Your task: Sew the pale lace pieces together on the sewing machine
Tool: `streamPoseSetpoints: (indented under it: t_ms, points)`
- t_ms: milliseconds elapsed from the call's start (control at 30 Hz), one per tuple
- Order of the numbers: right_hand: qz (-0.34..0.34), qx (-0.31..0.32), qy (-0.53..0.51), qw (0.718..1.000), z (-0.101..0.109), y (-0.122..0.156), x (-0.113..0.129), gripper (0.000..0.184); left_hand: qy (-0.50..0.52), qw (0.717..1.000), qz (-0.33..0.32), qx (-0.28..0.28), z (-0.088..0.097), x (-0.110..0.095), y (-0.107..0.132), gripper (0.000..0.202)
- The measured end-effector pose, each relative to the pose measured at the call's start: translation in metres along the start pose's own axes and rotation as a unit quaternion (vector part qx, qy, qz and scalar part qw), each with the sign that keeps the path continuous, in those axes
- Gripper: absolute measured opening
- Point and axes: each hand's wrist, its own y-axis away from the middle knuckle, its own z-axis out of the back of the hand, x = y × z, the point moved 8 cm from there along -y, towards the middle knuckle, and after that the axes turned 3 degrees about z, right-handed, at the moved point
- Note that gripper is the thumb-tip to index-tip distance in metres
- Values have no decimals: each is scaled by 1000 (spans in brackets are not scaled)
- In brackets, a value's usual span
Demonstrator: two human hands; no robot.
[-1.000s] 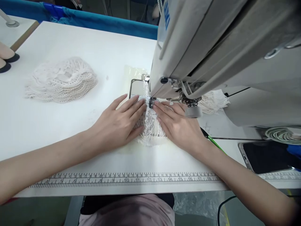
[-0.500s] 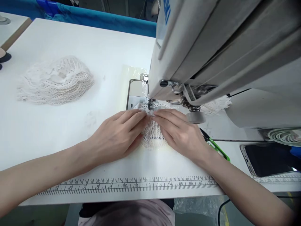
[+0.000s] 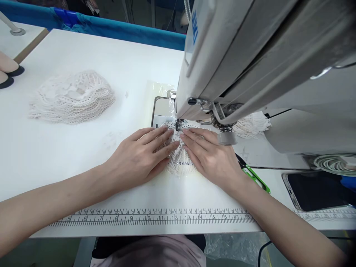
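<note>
A white lace piece (image 3: 180, 159) lies under the presser foot (image 3: 177, 124) of the sewing machine (image 3: 217, 74). My left hand (image 3: 141, 154) rests flat on its left side, fingers stretched and spread, the tips just short of the foot. From the right, my right hand (image 3: 214, 154) lies on the same lace with its fingers extended. Both hands are open and press the lace down; its middle shows between them, while its sides are covered by my fingers. Whether either thumb pinches an edge is hidden.
To the left lies a stack of white lace pieces (image 3: 72, 98). More lace (image 3: 251, 124) sits behind the needle area. Green-handled snips (image 3: 257, 178) and a phone (image 3: 317, 189) are right of my right hand. A printed ruler (image 3: 155, 217) runs along the front edge.
My left fingers have spread apart from a bunched position near the foot. My right fingers have shifted slightly and lie flatter. The whole view has moved a little.
</note>
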Motion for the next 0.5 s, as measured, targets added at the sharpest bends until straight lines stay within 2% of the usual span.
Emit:
streamPoseSetpoints:
  t_ms: [500]
  points:
    - [-12, 5, 6, 1000, -7, -2, -6, 31, -28, 999, -1, -21, 0, 4, -5, 38]
